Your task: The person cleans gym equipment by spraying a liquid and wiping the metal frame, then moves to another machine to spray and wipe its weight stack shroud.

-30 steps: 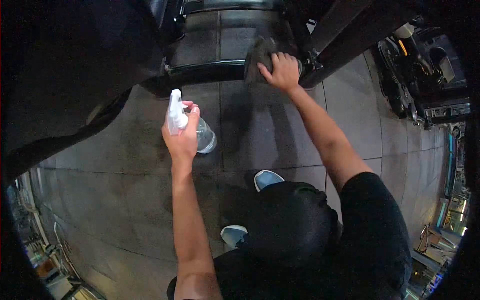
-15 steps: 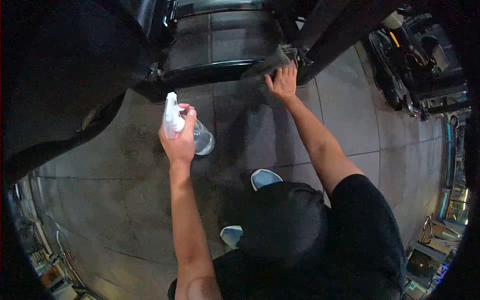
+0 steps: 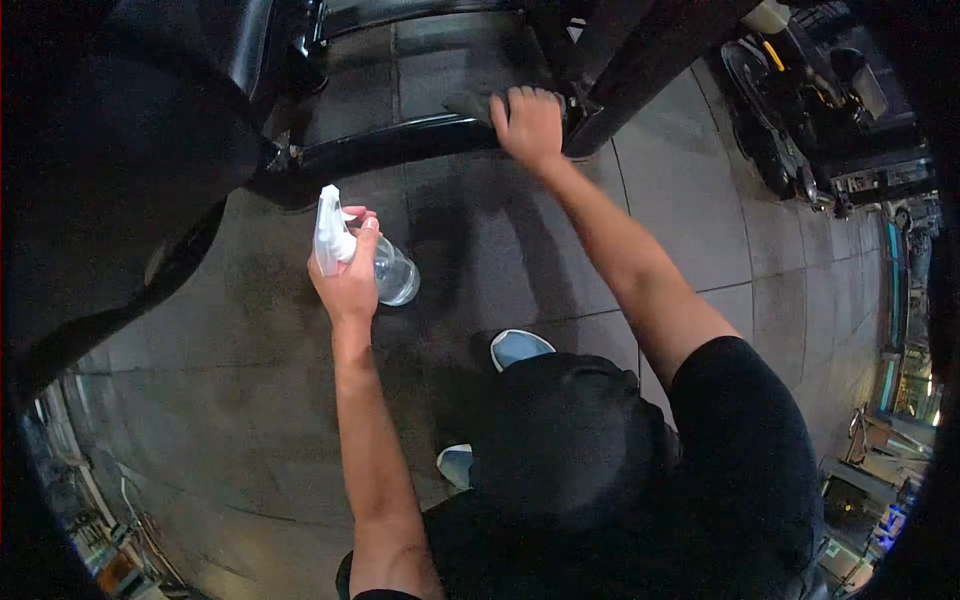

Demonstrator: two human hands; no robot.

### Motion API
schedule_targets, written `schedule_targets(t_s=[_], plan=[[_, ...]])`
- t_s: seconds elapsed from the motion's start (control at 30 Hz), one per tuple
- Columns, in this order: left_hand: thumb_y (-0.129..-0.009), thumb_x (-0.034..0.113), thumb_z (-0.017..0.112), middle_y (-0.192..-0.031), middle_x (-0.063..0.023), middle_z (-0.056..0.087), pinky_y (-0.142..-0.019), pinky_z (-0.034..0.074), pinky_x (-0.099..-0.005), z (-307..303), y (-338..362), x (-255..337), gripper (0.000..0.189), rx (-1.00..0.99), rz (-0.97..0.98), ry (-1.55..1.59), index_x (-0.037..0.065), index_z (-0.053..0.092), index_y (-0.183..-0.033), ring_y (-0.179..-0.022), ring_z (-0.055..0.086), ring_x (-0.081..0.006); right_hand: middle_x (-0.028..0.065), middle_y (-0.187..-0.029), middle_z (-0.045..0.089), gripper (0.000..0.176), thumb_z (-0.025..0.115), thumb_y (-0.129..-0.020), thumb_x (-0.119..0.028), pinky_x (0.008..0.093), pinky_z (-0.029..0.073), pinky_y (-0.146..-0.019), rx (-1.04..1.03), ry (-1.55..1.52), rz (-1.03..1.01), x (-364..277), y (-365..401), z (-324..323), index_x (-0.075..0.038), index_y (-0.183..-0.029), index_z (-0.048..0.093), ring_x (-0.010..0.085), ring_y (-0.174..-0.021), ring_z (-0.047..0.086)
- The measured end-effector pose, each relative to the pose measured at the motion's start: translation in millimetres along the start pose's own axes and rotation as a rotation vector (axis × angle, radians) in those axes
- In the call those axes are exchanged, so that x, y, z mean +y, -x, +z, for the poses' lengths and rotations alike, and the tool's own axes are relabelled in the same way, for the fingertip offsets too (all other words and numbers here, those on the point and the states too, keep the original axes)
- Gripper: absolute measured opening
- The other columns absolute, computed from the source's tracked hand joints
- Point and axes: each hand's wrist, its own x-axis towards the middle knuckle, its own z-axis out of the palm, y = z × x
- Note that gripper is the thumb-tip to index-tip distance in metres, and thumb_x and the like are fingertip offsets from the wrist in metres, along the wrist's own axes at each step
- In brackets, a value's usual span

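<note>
My left hand [image 3: 347,275] is wrapped round the neck of a clear spray bottle [image 3: 397,277] with a white trigger head, held above the floor. My right hand [image 3: 530,125] presses a dark grey cloth [image 3: 470,104] onto the black crossbar [image 3: 400,143] of a machine frame, close to the bar's right end. Its fingers are curled over the bar, and part of the cloth hangs out to the left of the thumb.
Grey floor tiles [image 3: 230,330] lie under the frame and round my shoes [image 3: 520,348]. A big black padded shape [image 3: 120,150] fills the upper left. Another black machine [image 3: 800,110] stands at the upper right, with more equipment along both far edges.
My right hand has moved left along the crossbar with the cloth, and its fingers are more curled. The spray bottle stays in my left hand; the whole view has shifted slightly.
</note>
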Motion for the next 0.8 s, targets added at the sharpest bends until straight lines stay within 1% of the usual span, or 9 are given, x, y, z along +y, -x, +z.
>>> schedule_targets(t_s=[0.07,0.13,0.23,0.37,0.47,0.53,0.57,0.7,0.8], plan=[[-0.097,0.005,0.072,-0.108,-0.0103,0.071,-0.080,0.060,-0.0318,3,1,3,0.028,0.014,0.021,0.015,-0.004,0.065,-0.122,-0.089,0.072,-0.0173,0.0224,-0.100,0.073,0.046,0.066,-0.095,-0.043,0.0465,0.050,-0.096,0.485,0.129,-0.216,4,34,14,0.002,-0.097,0.071,0.0387,-0.103,0.069],[-0.097,0.004,0.072,-0.108,-0.0104,0.071,-0.080,0.060,-0.0318,4,-3,3,0.027,0.026,0.034,0.017,-0.004,0.065,-0.122,-0.089,0.073,-0.0172,0.0207,-0.095,0.073,0.044,0.067,-0.093,-0.044,0.0493,0.051,-0.093,0.521,0.102,-0.202,9,17,24,0.000,-0.092,0.072,0.0393,-0.097,0.070],[-0.098,0.005,0.072,-0.110,-0.0089,0.071,-0.079,0.059,-0.0304,-3,-1,-5,0.045,0.007,-0.002,-0.030,-0.004,0.059,-0.140,-0.087,0.072,-0.0161,0.0237,-0.099,0.075,0.051,0.061,-0.096,-0.048,0.0534,0.052,-0.101,-0.165,-0.074,0.061,8,-13,7,-0.002,-0.109,0.078,0.0411,-0.104,0.072],[-0.097,0.005,0.073,-0.111,-0.0067,0.071,-0.078,0.057,-0.0277,-1,2,0,0.061,0.018,-0.014,0.005,-0.002,0.049,-0.153,-0.089,0.070,-0.0137,0.0233,-0.118,0.075,0.069,0.039,-0.102,-0.059,0.0527,0.052,-0.099,-0.573,-0.069,0.016,33,-47,13,-0.003,-0.116,0.076,0.0437,-0.114,0.069],[-0.098,0.006,0.072,-0.107,-0.0049,0.073,-0.079,0.056,-0.0275,-4,6,3,0.046,0.020,0.024,-0.056,-0.001,0.060,-0.142,-0.090,0.070,-0.0113,0.0191,-0.118,0.074,0.051,0.053,-0.104,-0.048,0.0490,0.053,-0.097,-0.386,-0.313,-0.057,42,-25,1,-0.004,-0.117,0.075,0.0417,-0.115,0.068],[-0.095,0.011,0.075,-0.093,-0.0032,0.073,-0.077,0.053,-0.0282,-3,10,11,0.018,0.073,0.033,-0.034,0.002,0.070,-0.110,-0.083,0.067,-0.0092,0.0176,-0.118,0.074,0.045,0.067,-0.100,-0.042,0.0468,0.054,-0.096,-0.192,-0.380,-0.220,57,-7,-6,-0.003,-0.120,0.072,0.0396,-0.114,0.068],[-0.094,0.011,0.075,-0.093,-0.0040,0.074,-0.077,0.053,-0.0290,-6,12,15,0.018,0.067,0.009,-0.078,0.003,0.070,-0.109,-0.083,0.068,-0.0104,0.0168,-0.119,0.073,0.045,0.074,-0.097,-0.039,0.0458,0.054,-0.095,-0.131,-0.369,-0.306,59,-3,-20,-0.002,-0.123,0.071,0.0381,-0.113,0.068],[-0.094,0.011,0.076,-0.094,-0.0074,0.074,-0.078,0.054,-0.0310,-13,15,10,0.018,0.023,-0.032,-0.148,0.003,0.069,-0.108,-0.084,0.071,-0.0141,0.0165,-0.122,0.072,0.060,0.080,-0.089,-0.049,0.0452,0.055,-0.095,-0.355,-0.526,-0.318,82,-29,-21,-0.003,-0.126,0.069,0.0380,-0.113,0.069],[-0.094,0.011,0.075,-0.095,-0.0092,0.075,-0.079,0.056,-0.0325,-39,26,18,0.019,-0.040,0.038,-0.234,0.003,0.069,-0.109,-0.085,0.073,-0.0169,0.0204,-0.120,0.071,0.073,0.079,-0.087,-0.059,0.0460,0.056,-0.093,-0.542,-0.346,-0.349,38,-38,-3,0.000,-0.127,0.065,0.0409,-0.110,0.070]])
